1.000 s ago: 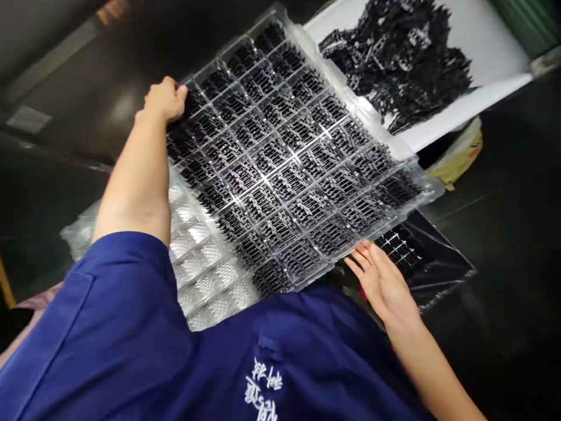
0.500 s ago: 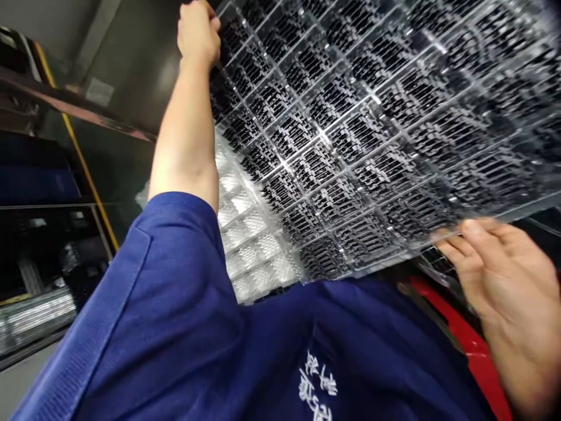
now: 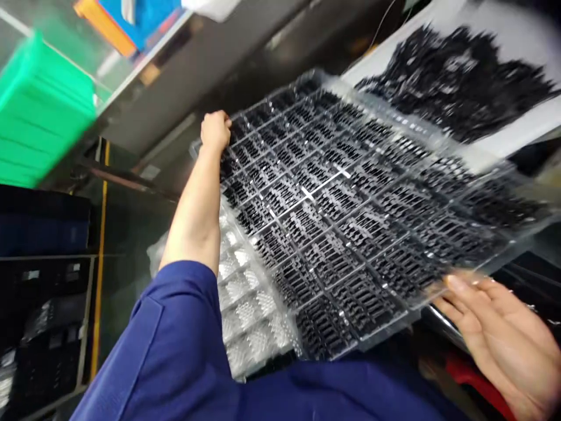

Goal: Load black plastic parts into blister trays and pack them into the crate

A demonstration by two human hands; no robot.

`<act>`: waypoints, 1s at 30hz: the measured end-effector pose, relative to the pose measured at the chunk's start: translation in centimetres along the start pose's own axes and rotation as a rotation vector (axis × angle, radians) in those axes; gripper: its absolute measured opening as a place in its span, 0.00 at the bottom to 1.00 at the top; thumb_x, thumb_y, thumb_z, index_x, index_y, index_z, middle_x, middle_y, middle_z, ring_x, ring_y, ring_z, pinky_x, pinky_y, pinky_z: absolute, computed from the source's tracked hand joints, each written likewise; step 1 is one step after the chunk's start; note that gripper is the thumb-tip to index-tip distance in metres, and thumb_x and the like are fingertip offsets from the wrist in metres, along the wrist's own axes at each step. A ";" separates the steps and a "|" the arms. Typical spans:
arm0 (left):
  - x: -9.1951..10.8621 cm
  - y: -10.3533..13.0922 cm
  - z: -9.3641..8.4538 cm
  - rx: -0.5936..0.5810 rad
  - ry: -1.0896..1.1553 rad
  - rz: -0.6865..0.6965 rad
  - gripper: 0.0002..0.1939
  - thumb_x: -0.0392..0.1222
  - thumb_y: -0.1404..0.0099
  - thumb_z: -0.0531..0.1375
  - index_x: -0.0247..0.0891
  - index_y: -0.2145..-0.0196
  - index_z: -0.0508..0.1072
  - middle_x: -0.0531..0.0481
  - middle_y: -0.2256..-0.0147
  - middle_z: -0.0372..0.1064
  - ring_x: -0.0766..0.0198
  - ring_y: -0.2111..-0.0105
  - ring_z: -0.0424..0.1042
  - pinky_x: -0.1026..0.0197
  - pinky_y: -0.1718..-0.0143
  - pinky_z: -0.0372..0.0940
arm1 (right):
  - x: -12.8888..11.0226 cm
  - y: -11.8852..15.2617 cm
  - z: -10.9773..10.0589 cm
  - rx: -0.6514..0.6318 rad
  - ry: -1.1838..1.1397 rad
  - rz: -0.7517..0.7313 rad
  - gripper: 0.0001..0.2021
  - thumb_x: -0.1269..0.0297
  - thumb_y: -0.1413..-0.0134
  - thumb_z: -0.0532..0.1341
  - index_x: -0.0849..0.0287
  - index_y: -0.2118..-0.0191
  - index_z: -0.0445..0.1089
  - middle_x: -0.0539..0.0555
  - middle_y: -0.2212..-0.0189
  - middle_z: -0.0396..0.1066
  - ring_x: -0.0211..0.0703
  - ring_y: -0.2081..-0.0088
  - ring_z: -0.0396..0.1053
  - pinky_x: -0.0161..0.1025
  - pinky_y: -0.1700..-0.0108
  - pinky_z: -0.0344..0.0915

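Note:
A large clear plastic tray point(image 3: 324, 199), divided into compartments full of small black parts, is held tilted in front of my body. My left hand point(image 3: 215, 131) is closed on its far left edge. At the near right edge, my right hand point(image 3: 499, 327) grips the rim between thumb and fingers. Below the left side of the filled tray lies another clear tray point(image 3: 249, 304) with pockets that show no black parts.
A heap of loose black parts point(image 3: 464, 76) lies on a white surface point(image 3: 521, 131) at the upper right. A green bin point(image 3: 41, 111) stands at the upper left. Dark shelves point(image 3: 44, 292) with black items are on the left, and something red point(image 3: 477, 383) is at the lower right.
The filled tray and both hands now sit lower in view. The view has shifted, bringing the green bin and the black heap into sight.

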State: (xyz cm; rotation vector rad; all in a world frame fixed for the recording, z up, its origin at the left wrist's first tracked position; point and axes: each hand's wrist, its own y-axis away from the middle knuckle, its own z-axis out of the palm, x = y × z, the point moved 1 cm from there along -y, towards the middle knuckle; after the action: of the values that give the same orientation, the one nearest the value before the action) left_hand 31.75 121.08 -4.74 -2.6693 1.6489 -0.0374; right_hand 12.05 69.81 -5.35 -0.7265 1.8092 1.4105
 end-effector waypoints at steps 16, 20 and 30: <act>10.4 5.5 -10.1 -0.034 0.056 -0.087 0.16 0.46 0.30 0.56 0.34 0.50 0.72 0.43 0.52 0.72 0.56 0.53 0.72 0.46 0.50 0.67 | -6.9 -0.9 -12.0 -0.105 -0.240 -0.117 0.27 0.51 0.62 0.74 0.56 0.57 0.68 0.45 0.68 0.69 0.37 0.64 0.72 0.33 0.59 0.74; 17.6 9.4 -12.7 -0.025 0.023 -0.081 0.16 0.44 0.30 0.56 0.34 0.49 0.72 0.41 0.50 0.73 0.54 0.52 0.72 0.48 0.51 0.66 | -8.4 -2.9 -20.5 -0.095 -0.259 -0.166 0.28 0.51 0.63 0.75 0.57 0.56 0.69 0.46 0.66 0.71 0.36 0.64 0.72 0.32 0.60 0.74; 41.0 25.0 -12.3 -0.049 0.041 -0.006 0.14 0.44 0.30 0.56 0.34 0.52 0.73 0.44 0.55 0.74 0.57 0.55 0.73 0.48 0.51 0.67 | -11.4 -6.6 -49.9 -0.044 -0.103 -0.159 0.21 0.54 0.65 0.74 0.57 0.61 0.76 0.53 0.63 0.77 0.41 0.62 0.75 0.33 0.61 0.74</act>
State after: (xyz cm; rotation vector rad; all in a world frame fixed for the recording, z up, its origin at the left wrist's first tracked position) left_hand 27.52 73.34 7.90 -2.7273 1.6749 -0.0527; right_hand 14.13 19.85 7.30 -0.7877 1.6093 1.3609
